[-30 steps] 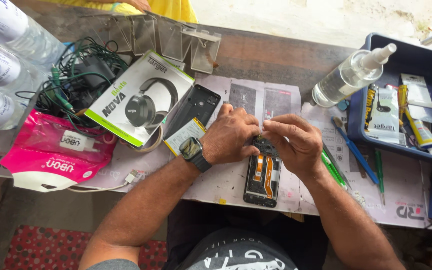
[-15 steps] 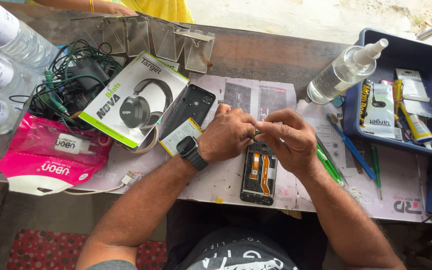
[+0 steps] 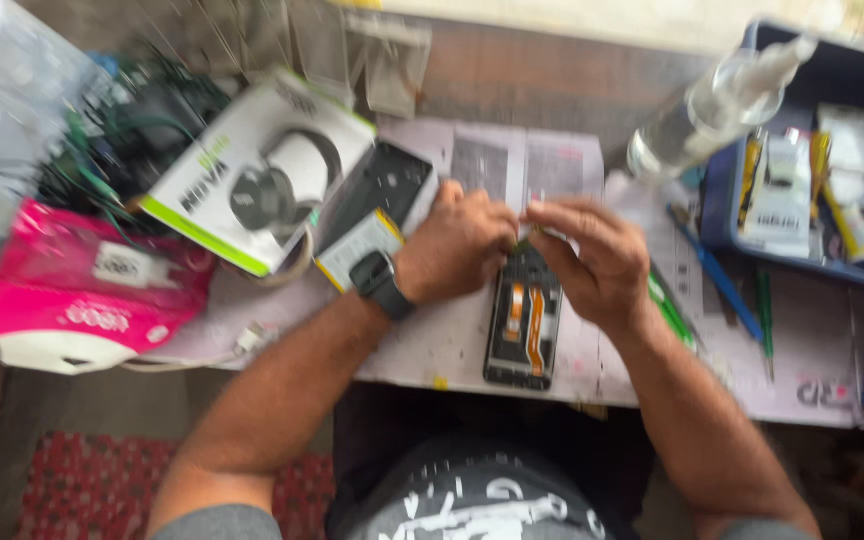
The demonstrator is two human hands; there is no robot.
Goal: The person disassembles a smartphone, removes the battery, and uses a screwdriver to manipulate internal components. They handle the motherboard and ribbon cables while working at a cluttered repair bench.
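An opened phone [image 3: 525, 325] with orange ribbon cables lies face down on a paper-covered table [image 3: 432, 345], near its front edge. My left hand [image 3: 457, 245], with a black watch on the wrist, rests closed at the phone's top left corner. My right hand [image 3: 592, 258] meets it at the phone's top edge, fingers pinched together. Both hands seem to hold something small at the phone's top, but motion blur hides what it is. A black phone back cover [image 3: 380, 190] lies just left of my left hand.
A white and green headphone box [image 3: 257, 175] and tangled cables [image 3: 117, 125] sit at the left, a pink packet [image 3: 77, 290] below them. A clear spray bottle [image 3: 717, 105], a blue tray [image 3: 742, 245] of tools, and green and blue pens [image 3: 717, 285] lie to the right.
The hands stay together at the phone's top edge. The view has shifted slightly and has become blurred.
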